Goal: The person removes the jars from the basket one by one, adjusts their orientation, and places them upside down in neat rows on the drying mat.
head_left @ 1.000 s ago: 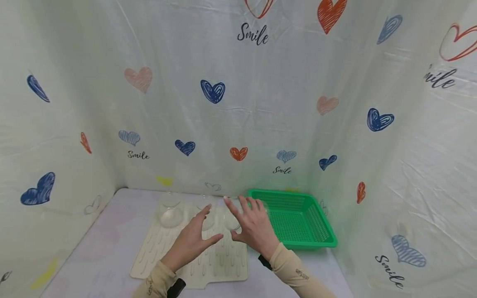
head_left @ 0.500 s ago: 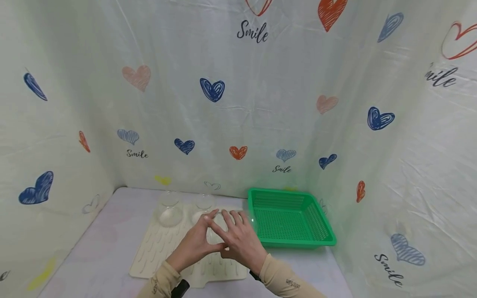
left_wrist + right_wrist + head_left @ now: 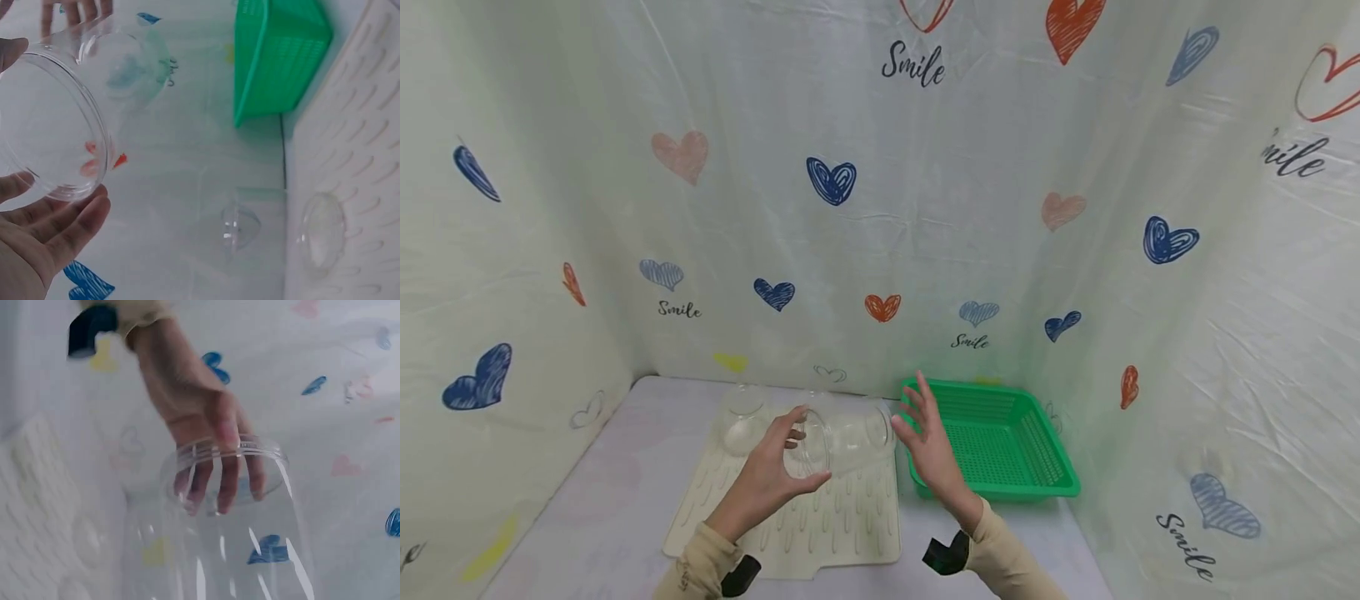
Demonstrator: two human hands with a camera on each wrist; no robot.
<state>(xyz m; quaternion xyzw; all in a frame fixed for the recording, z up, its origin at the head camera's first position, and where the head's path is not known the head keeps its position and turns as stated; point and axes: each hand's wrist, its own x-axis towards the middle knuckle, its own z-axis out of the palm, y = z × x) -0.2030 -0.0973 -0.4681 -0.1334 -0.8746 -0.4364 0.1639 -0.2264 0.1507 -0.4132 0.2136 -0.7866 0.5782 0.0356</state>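
A clear jar (image 3: 853, 442) lies on its side in the air above the ribbed mat, its mouth toward the left and its base toward the right. My left hand (image 3: 767, 477) grips it around the rim, thumb below and fingers above in the head view; in the right wrist view, the fingers (image 3: 228, 484) show through the jar wall. Just past the base, my right hand (image 3: 938, 458) is held with fingers spread and nothing in it. Another clear jar (image 3: 744, 427) stands at the mat's back left, and a further one is mostly hidden behind the held jar.
The cream ribbed mat (image 3: 805, 525) lies on the white table (image 3: 602, 492). At the back right stands a green plastic basket (image 3: 996, 442), close beside the right hand. A white curtain (image 3: 910, 250) printed with hearts hangs around the table.
Both hands came together around the jar, then parted. The right hand has let go and moved right, fingers spread, while the left hand keeps the jar by its rim.
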